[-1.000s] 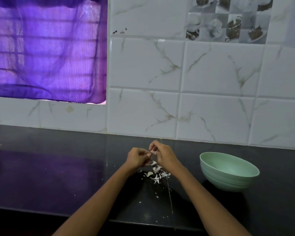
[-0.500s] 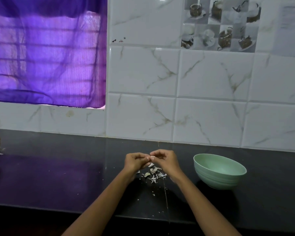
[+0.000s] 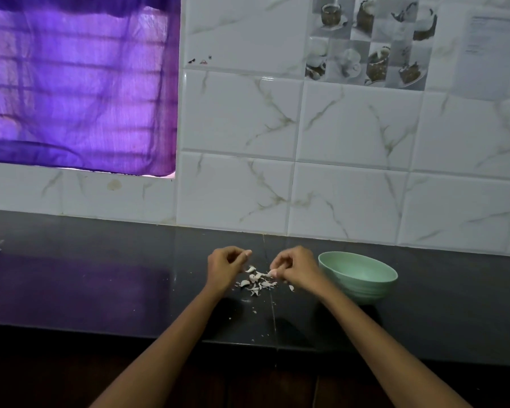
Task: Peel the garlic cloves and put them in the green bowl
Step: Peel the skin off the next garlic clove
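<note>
Right hand (image 3: 295, 267) pinches pale garlic clove (image 3: 272, 272) over peel scraps (image 3: 258, 281). Left hand (image 3: 225, 265) curled, contents unclear. Green bowl (image 3: 362, 276) just right; strip remaining skin first, then drop in.

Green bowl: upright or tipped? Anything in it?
Upright: the green bowl sits on its base on the dark counter, rim facing up. The visible inside looks empty; the near wall hides its bottom.
</note>
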